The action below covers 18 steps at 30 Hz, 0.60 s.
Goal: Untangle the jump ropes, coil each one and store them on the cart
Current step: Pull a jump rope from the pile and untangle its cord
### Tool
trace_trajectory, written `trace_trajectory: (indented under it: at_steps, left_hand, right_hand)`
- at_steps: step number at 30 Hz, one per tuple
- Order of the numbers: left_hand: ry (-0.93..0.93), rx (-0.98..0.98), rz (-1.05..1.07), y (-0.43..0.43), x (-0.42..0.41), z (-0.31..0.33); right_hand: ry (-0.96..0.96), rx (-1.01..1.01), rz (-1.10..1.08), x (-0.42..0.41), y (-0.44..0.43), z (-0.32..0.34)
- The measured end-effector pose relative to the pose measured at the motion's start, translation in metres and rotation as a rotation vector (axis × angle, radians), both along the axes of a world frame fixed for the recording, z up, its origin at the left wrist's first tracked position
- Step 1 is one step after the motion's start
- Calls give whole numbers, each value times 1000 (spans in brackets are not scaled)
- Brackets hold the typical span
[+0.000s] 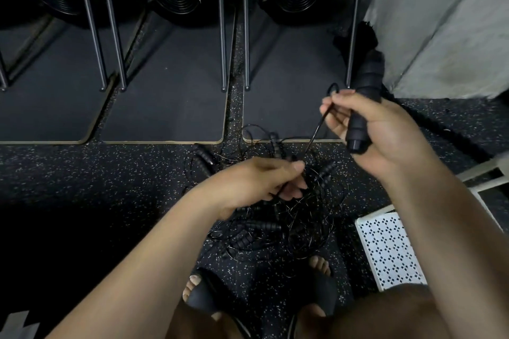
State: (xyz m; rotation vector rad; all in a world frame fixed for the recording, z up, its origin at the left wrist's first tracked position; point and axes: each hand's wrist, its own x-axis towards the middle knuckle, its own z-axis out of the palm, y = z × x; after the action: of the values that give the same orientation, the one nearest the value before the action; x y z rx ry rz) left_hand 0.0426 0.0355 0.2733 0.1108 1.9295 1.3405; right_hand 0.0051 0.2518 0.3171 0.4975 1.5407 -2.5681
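On speckled black rubber floor [110, 173], ahead of the person's sandalled feet: tangled heap of thin black jump ropes with ribbed foam handles [278, 217]. Right hand [385, 129] is raised above the heap, fingers curled round a ribbed black foam handle [358, 129], thumb and fingertips pinching a thin black cord [314, 137]. Cord runs straight down to left hand [261, 181], which pinches it just above the heap. White perforated metal cart shelf [391, 250] stands near, to the right.
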Motion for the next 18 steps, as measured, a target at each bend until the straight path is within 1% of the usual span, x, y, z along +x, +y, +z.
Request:
trace_trajectory:
  at_steps: [5,7,9,11,13,15,18]
  left_hand:
    - [208,-257,-139,-4,-1,-4]
    - [239,-279,-147,-6,-3,-5]
    - [258,-205,-68,-8,-5,-3]
    - [303,-57,82,-11,-9,-1]
    - [309,92,258,-14,-14,1]
    - [290,181,393,-16,-19,0]
    - [250,311,556,-18,-24,1]
  right_hand:
    - [6,-76,-129,-8,13,-1]
    - [7,-92,-142,-10,15,-4]
    - [-5,-49,-88,-10,14,-7]
    - [-28,99,37,-8,11,-10]
    - [-57,247,170,-2,5,-12]
    - [-79,300,276,6,-6,-15]
    - [-77,312,411,14,-24,-16]
